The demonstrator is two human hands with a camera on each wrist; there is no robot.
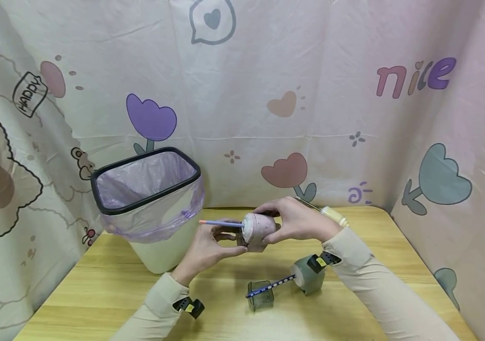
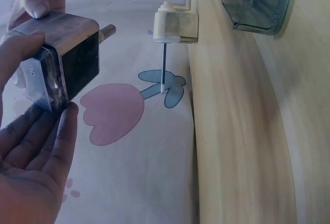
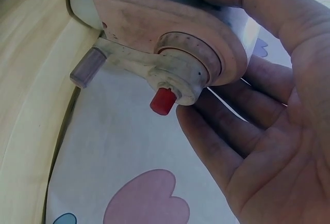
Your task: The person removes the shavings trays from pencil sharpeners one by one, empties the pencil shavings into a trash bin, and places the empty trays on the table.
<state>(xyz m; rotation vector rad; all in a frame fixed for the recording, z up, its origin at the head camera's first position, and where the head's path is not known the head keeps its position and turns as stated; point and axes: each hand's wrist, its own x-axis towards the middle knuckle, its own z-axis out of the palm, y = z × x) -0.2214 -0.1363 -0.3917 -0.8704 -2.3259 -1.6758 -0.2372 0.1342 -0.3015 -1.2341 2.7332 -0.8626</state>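
Between both hands, above the table, is a pink crank pencil sharpener (image 1: 263, 227). A purple pencil (image 1: 221, 223) with a pinkish end sticks out of its left side. My left hand (image 1: 205, 246) grips the sharpener's left, lower part between thumb and fingers. From the right, my right hand (image 1: 295, 220) holds the body, thumb on one side and fingers underneath. The right wrist view shows the crank arm (image 3: 131, 61), its grey knob (image 3: 88, 68) and a red tip (image 3: 163, 101) at the hub. A dark rectangular face (image 2: 80, 66) of the sharpener appears in the left wrist view.
A bin (image 1: 161, 246) with a purple liner stands left. Below the hands lie a grey-green sharpener (image 1: 310, 277), a blue dotted pencil (image 1: 282, 281) in it, and a clear drawer (image 1: 261, 300). A yellow sharpener (image 1: 333, 215) with a dark pencil (image 2: 164, 66) sits behind my right wrist.
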